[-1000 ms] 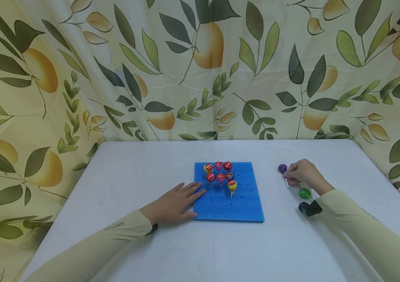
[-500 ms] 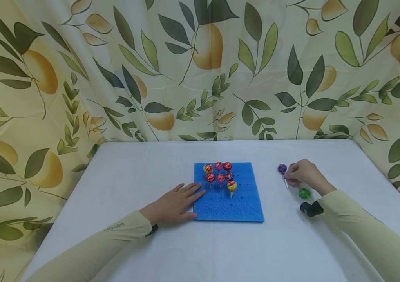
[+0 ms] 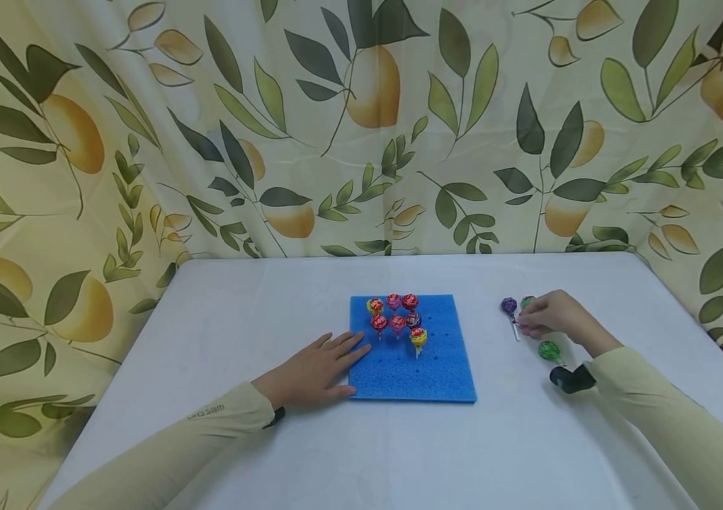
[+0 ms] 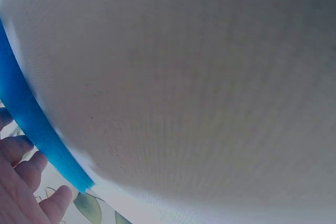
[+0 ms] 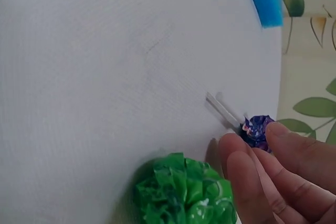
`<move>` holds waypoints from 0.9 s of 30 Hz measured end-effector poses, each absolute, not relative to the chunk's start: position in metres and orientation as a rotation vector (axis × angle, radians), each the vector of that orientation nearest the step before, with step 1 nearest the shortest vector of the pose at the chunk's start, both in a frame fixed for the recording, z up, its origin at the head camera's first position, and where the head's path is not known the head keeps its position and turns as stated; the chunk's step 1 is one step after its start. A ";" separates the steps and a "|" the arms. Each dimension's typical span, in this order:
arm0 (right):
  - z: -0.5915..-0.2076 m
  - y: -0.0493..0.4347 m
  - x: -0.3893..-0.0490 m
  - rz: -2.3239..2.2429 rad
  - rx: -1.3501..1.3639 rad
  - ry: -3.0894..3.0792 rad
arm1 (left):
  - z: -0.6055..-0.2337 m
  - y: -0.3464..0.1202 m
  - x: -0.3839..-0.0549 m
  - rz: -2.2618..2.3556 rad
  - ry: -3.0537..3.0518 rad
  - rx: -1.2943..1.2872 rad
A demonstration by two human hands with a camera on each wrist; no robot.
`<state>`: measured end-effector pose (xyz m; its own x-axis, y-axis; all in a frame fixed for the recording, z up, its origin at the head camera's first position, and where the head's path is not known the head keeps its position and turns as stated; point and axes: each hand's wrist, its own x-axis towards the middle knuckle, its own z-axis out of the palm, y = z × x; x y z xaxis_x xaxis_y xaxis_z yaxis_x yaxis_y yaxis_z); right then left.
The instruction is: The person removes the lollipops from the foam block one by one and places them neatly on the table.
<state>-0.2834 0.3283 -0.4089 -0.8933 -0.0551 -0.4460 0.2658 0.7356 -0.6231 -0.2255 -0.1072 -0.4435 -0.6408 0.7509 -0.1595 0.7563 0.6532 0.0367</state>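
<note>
My left hand (image 3: 313,368) lies flat with its fingers spread, fingertips on the left edge of a blue foam board (image 3: 444,372). Several wrapped lollipops (image 3: 397,324) stand in the board. My right hand (image 3: 561,320) has bent fingers low over the table at the right. Beside its fingertips lies a purple lollipop (image 3: 509,306), its white stick toward me. A green-and-red lollipop (image 3: 528,301) shows just behind the fingers, its stick hidden. Whether the fingers pinch that stick I cannot tell. A green lollipop (image 5: 184,192) lies below the hand.
A white cloth (image 3: 259,453) covers the table. Behind its far edge hangs a leaf-and-fruit patterned curtain (image 3: 361,177). A black wrist device (image 3: 571,379) sits under the right cuff. Small holes dot the right part of the foam board.
My right hand has shifted slightly right, away from the purple lollipop, and the green-and-red lollipop behind it has come into sight. The left hand and the board have not moved.
</note>
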 end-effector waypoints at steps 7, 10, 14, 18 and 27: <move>-0.405 0.340 -0.281 -1.021 0.136 2.455 | -0.444 -0.107 -0.225 -0.051 2.711 1.249; -0.402 0.343 -0.281 -1.058 0.148 2.419 | -0.444 -0.107 -0.225 -0.052 2.710 1.247; -0.398 0.346 -0.279 -1.101 0.160 2.389 | -0.444 -0.107 -0.226 -0.050 2.709 1.249; -0.397 0.350 -0.278 -1.132 0.162 2.373 | -0.445 -0.107 -0.227 -0.052 2.713 1.256; -0.397 0.356 -0.276 -1.243 0.151 2.290 | -0.445 -0.107 -0.226 -0.067 2.714 1.239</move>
